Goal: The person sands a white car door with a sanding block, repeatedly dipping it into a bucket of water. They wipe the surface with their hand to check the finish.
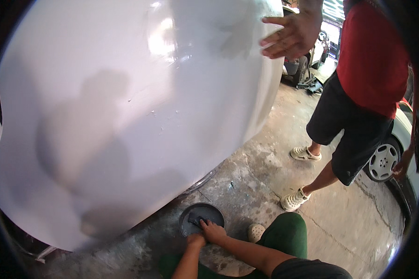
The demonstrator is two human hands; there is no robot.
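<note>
A round dark basin [189, 219] stands on the floor below the large white body panel [116, 116], with a crumpled dark piece [194, 218], perhaps a cloth, inside it. My right hand [212, 231] reaches into the basin, its fingers pressed on the dark piece. My left hand [195, 241] is at the basin's near edge, beside and slightly below my right hand; its fingers are mostly hidden, so I cannot tell what it grips.
A person in a red shirt [368, 60] stands at the right, one hand [288, 37] beside the panel's edge. Behind them are a car's wheel [381, 162] and dark parts on the concrete floor [326, 223]. My green-clad knee [284, 232] is beside the basin.
</note>
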